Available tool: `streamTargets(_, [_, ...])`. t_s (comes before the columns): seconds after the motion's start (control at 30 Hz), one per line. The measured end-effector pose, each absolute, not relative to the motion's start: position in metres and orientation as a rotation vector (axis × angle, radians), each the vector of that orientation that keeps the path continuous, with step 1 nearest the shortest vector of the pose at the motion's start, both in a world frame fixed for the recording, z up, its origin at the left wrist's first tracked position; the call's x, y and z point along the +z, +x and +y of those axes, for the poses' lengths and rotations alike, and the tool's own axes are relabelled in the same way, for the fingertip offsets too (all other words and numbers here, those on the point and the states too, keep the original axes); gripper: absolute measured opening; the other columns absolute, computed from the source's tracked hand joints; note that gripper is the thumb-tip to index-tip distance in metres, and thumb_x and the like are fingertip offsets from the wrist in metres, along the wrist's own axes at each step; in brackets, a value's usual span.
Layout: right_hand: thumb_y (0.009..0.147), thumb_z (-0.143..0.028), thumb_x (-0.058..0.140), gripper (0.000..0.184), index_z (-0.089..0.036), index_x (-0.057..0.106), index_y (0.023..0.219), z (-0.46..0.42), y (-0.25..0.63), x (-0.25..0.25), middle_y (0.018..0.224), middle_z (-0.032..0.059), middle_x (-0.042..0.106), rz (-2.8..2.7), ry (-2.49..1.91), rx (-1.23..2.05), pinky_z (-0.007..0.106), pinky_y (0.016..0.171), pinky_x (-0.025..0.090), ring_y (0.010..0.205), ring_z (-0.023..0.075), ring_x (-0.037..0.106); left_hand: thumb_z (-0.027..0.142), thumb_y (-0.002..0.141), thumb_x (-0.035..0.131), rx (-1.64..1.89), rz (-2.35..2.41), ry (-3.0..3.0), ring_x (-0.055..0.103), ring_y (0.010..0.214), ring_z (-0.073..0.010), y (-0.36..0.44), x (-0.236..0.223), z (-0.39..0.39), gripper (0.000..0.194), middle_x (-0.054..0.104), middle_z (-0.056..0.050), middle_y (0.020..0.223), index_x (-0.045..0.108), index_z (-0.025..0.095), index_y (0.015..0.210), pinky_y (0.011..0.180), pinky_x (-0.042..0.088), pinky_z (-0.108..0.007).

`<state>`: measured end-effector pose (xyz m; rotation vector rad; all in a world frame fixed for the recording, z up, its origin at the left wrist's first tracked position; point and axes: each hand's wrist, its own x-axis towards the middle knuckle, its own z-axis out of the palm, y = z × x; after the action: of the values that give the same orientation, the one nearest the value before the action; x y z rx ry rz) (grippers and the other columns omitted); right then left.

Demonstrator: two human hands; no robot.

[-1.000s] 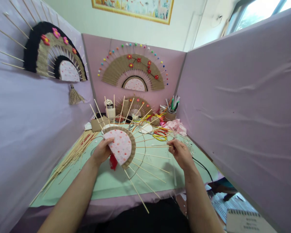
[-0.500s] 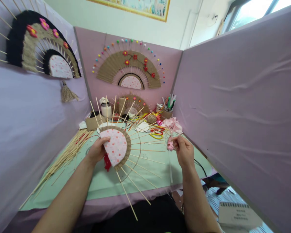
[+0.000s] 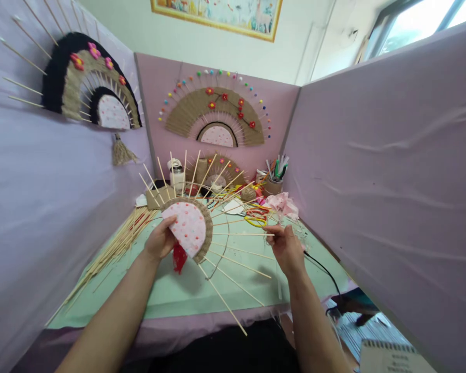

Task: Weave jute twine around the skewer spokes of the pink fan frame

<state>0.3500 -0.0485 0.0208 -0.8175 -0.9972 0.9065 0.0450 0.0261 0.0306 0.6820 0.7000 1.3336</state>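
A half-round fan (image 3: 186, 228) is tilted above the table, with a pink dotted centre, a woven twine band (image 3: 207, 221) along its curve and thin wooden sticks fanning outward. My left hand (image 3: 162, 239) grips its straight edge, thumb on the dotted face. Below that hand hangs a red tassel (image 3: 179, 258). A loose strand of twine (image 3: 228, 238) curves across the sticks beyond the band. At the right, my right hand (image 3: 287, 248) has thumb and fingers closed at the outer end of one stick (image 3: 244, 234).
A bundle of wooden sticks (image 3: 116, 241) lies along the table's left side. Scissors (image 3: 255, 221), a twine ball (image 3: 248, 194), pink cloth (image 3: 282, 204), a white jar (image 3: 176, 176) and a tool pot (image 3: 273, 184) stand or lie at the back. Finished fans (image 3: 217, 111) hang on the partitions.
My right hand has moved slightly left and down from near the pink piece to a stick's tip. The fan has turned a little counterclockwise in my left hand. The camera view has shifted.
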Motion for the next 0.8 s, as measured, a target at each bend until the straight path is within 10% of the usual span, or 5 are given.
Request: streamTargets(0.8, [0.080,-0.075,0.039,0.070,-0.018,0.079,0.082,-0.047,0.326,0.008,0.059,0.0048,0.050,-1.146,-0.836,1.161,0.032,0.061,0.035,0.061,0.0167,0.041,0.013,0.084,0.049,1.379,0.582,0.614,0.070,0.088,-0.0210,0.045,0.030,0.026,0.035,0.074,-0.009,0.095,0.060,0.009,0.118,0.084,0.056,-0.034])
